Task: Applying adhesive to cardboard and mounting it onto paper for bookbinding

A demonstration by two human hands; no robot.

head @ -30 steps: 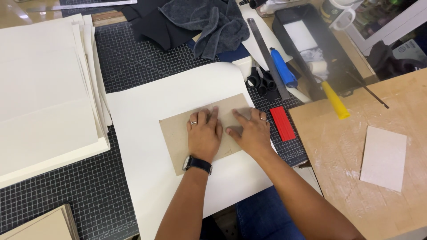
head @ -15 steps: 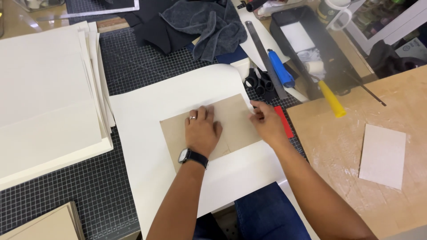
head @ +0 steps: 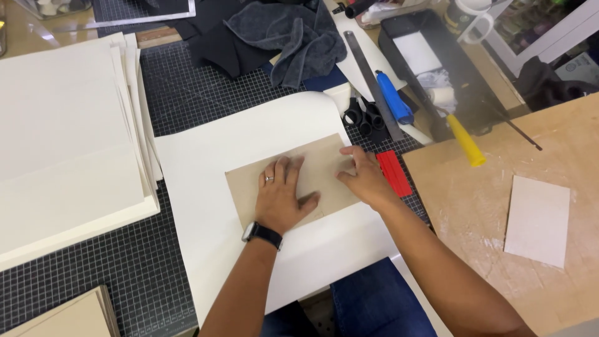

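A view from above onto a bench point(head: 156, 262) covered by a dark gridded cutting mat; two bare forearms reach in from the bottom edge. The left hand point(head: 282, 195) lies flat, palm down with fingers spread, on a tan rectangle of card point(head: 324, 165) (a ring shows on one finger and a dark watch point(head: 262, 234) sits at the wrist). The right hand point(head: 365, 176) rests on the card's right edge, fingers loosely curled and pressing down; it grips nothing that can be seen. The card lies on the middle of a large cream sheet of paper point(head: 218, 150), whose far corner curls upward.

To the left, touching the sheet's edge, a thick stack of cream sheets point(head: 62, 137) covers much of the mat; a smaller tan stack point(head: 68, 318) shows at the lower left corner. Just right of the right hand lies a flat red strip point(head: 394, 173); beyond it are black-handled scissors point(head: 365, 115), a long metal ruler point(head: 373, 84) and a blue-handled tool point(head: 393, 97). A dark grey cloth point(head: 293, 37) is bunched at the top. A black tray point(head: 437, 68) holds a roller with a yellow handle point(head: 465, 140) pointing out over its rim. At the right, a pale wooden board point(head: 499, 206), streaked white, carries a small light rectangle of card point(head: 538, 219), well apart from both hands.
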